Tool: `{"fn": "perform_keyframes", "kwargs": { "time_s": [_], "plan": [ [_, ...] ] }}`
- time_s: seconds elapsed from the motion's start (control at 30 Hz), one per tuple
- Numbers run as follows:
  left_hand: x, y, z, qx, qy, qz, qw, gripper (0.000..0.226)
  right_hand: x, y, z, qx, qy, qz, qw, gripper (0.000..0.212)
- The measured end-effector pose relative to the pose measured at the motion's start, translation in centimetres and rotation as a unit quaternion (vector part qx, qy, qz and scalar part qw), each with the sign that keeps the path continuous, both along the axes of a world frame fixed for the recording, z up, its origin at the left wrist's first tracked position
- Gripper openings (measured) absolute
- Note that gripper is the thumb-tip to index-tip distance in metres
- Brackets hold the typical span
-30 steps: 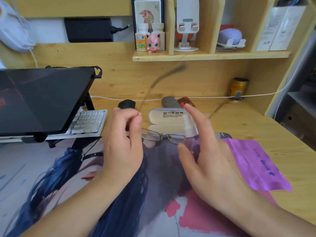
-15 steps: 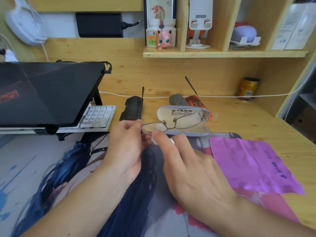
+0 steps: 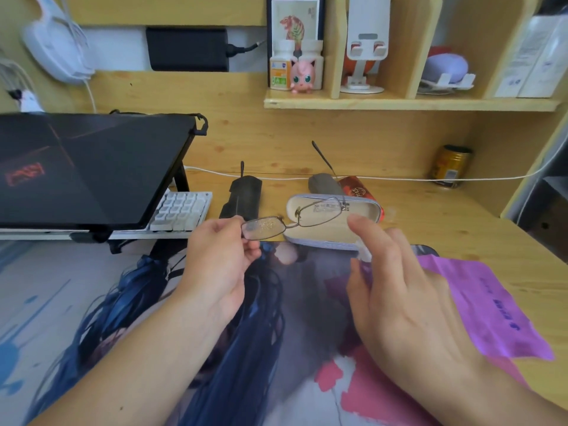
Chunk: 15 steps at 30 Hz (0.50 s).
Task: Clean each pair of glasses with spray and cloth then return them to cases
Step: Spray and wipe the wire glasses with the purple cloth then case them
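My left hand (image 3: pixel 218 265) pinches a thin metal-framed pair of glasses (image 3: pixel 319 212) at its left lens corner and holds it above the desk, temples pointing away from me. Fine droplets cover the left lens. My right hand (image 3: pixel 408 302) is just right of the glasses with its index finger raised. It grips a small white spray bottle (image 3: pixel 364 255), which is mostly hidden by the fingers. An open light-coloured glasses case (image 3: pixel 325 242) lies behind the glasses. A purple cleaning cloth (image 3: pixel 479 302) is spread flat on the desk to the right.
A black case (image 3: pixel 242 195), a grey case (image 3: pixel 322 184) and a red case (image 3: pixel 358 189) lie behind the open one. At left a closed laptop on a stand (image 3: pixel 92 167) overhangs a white keyboard (image 3: pixel 181 210). A can (image 3: pixel 451 166) stands far right. A printed desk mat (image 3: pixel 153 318) lies under my arms.
My right hand drew back from the left lens to the right of the glasses. Droplets now show on that lens. My left hand kept hold of the frame.
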<state>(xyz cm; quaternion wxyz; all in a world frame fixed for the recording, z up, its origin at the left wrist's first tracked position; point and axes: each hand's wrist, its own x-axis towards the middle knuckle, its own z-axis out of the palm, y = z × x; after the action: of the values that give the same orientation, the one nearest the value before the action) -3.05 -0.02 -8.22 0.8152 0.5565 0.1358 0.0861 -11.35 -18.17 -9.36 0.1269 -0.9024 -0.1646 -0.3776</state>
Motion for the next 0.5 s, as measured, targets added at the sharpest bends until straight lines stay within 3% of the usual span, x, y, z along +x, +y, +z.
{"fn": "perform_keyframes", "kwargs": {
  "time_s": [0.17, 0.3, 0.37, 0.43, 0.5],
  "plan": [
    [0.0, -0.1, -0.3, 0.01, -0.006, 0.0, 1.0, 0.016, 0.3, -0.2, 0.8, 0.062, -0.003, -0.019, 0.998, 0.07],
    [0.2, 0.1, -1.1, 0.084, -0.044, -0.004, 0.995, 0.013, 3.5, -4.8, 3.0, 0.29, 0.003, -0.082, 0.953, 0.073],
    [0.1, 0.2, -1.6, 0.206, -0.121, -0.006, 0.971, 0.015, 6.0, -9.8, 3.3, 0.406, 0.001, -0.103, 0.908, 0.062],
    [-0.2, -0.1, -1.8, 0.326, -0.198, -0.022, 0.924, 0.015, 7.6, -13.9, 2.9, 0.437, 0.035, -0.15, 0.886, 0.052],
    [-0.6, -0.4, -1.9, 0.385, -0.247, -0.027, 0.889, 0.012, 8.4, -16.1, 1.8, 0.456, 0.086, -0.18, 0.867, 0.048]
  ]
}}
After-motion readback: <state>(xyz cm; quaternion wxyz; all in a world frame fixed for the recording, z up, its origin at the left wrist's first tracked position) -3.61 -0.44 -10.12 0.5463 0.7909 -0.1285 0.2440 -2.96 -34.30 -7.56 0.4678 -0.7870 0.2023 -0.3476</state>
